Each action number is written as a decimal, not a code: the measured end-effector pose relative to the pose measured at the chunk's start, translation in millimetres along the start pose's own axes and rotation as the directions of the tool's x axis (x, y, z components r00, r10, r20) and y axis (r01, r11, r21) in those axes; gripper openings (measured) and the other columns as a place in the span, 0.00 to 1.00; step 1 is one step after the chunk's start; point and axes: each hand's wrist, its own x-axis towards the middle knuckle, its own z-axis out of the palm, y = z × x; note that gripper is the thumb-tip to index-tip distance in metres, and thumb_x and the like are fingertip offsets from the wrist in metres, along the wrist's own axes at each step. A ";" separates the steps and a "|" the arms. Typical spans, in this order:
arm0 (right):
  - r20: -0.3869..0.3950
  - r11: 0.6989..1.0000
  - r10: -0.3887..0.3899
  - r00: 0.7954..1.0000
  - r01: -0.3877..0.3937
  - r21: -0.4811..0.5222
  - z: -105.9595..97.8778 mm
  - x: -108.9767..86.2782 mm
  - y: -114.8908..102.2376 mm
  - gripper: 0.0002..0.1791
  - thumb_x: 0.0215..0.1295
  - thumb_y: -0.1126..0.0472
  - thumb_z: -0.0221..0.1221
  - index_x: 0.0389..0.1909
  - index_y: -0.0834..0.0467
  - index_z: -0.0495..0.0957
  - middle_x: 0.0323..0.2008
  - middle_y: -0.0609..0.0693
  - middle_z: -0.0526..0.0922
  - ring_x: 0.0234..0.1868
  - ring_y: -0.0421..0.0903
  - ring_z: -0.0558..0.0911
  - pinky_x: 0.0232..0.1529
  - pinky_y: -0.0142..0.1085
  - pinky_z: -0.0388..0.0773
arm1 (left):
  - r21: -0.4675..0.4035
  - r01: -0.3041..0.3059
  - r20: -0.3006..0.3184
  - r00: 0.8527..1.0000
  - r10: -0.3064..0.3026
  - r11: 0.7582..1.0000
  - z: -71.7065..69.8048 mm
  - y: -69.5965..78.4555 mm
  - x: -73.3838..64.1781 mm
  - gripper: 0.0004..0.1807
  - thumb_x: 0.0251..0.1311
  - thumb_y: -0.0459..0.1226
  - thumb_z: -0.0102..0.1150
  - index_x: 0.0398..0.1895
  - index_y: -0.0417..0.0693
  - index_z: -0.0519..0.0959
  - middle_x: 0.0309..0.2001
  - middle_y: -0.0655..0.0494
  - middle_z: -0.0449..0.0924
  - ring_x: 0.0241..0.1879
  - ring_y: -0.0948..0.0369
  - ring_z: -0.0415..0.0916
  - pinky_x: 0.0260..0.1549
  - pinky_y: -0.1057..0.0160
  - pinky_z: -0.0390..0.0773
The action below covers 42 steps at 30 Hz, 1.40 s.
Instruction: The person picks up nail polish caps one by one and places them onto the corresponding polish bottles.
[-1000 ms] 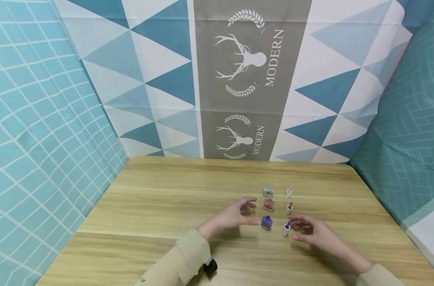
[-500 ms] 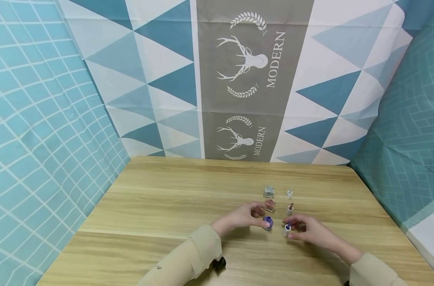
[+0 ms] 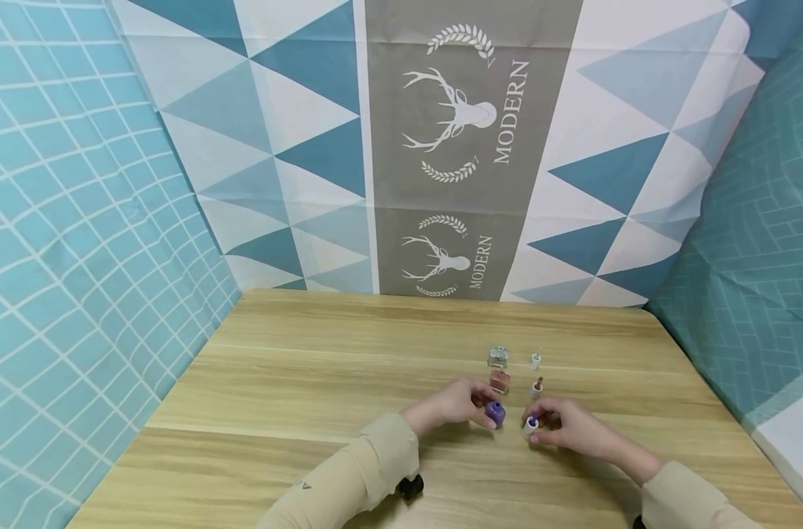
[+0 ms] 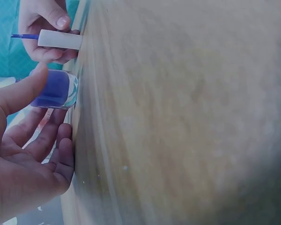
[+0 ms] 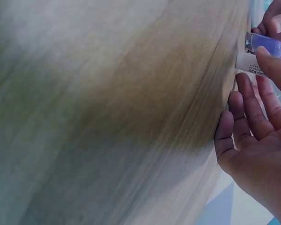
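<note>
In the head view, an uncapped purple nail polish bottle stands on the wooden table. My left hand has it between thumb and fingers; the left wrist view shows the thumb against the bottle's side. To its right is a white nail polish cap, brush pointing up and coated purple. My right hand pinches this cap, and its thumb lies along the cap in the right wrist view. Bottle and cap are a short gap apart.
Behind the purple bottle stand a pink nail polish bottle and a clear, glittery one. Two more white caps, one with a pinkish brush and one with a pale brush, stand upright to their right. Patterned cloth hangs behind the table.
My left hand has come in from the left to the purple bottle. My right hand has moved left and taken hold of the cap with the purple brush.
</note>
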 end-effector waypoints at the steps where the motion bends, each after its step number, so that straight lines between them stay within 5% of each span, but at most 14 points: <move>1: 0.003 1.000 0.006 1.000 -0.006 0.000 -0.2 0.3 -0.4 0.18 0.56 0.54 0.66 0.44 0.59 0.78 0.42 0.49 0.79 0.38 0.34 0.76 0.37 0.30 0.76 | 0.002 -0.004 -0.003 1.000 0.004 1.000 0.0 0.7 0.3 0.23 0.41 0.30 0.74 0.46 0.42 0.81 0.39 0.58 0.82 0.35 0.69 0.74 0.38 0.74 0.73; 18: -0.017 0.997 -0.081 0.997 0.080 -0.004 3.6 2.5 0.4 0.12 0.56 0.56 0.66 0.38 0.55 0.78 0.38 0.47 0.79 0.36 0.33 0.74 0.34 0.29 0.75 | 0.027 -0.012 -0.033 0.999 0.013 1.000 3.7 5.1 -1.2 0.18 0.40 0.29 0.74 0.39 0.42 0.83 0.33 0.57 0.84 0.31 0.72 0.73 0.36 0.75 0.73; 32: -0.019 0.999 -0.033 0.999 0.032 -0.043 2.9 4.0 1.6 0.11 0.54 0.53 0.67 0.36 0.52 0.79 0.35 0.42 0.79 0.35 0.33 0.75 0.35 0.29 0.76 | 0.047 -0.009 -0.081 0.997 0.013 0.999 4.2 2.6 -3.8 0.15 0.41 0.30 0.74 0.37 0.42 0.84 0.32 0.57 0.84 0.30 0.72 0.75 0.34 0.75 0.73; 42: -0.031 0.996 -0.080 0.996 0.079 -0.040 -3.5 5.5 -7.2 0.10 0.54 0.55 0.67 0.32 0.53 0.78 0.30 0.41 0.80 0.32 0.32 0.77 0.32 0.30 0.79 | 0.054 0.012 -0.068 0.998 -0.008 0.998 -4.4 6.6 -11.8 0.16 0.41 0.31 0.73 0.38 0.43 0.83 0.33 0.58 0.84 0.31 0.71 0.75 0.36 0.74 0.74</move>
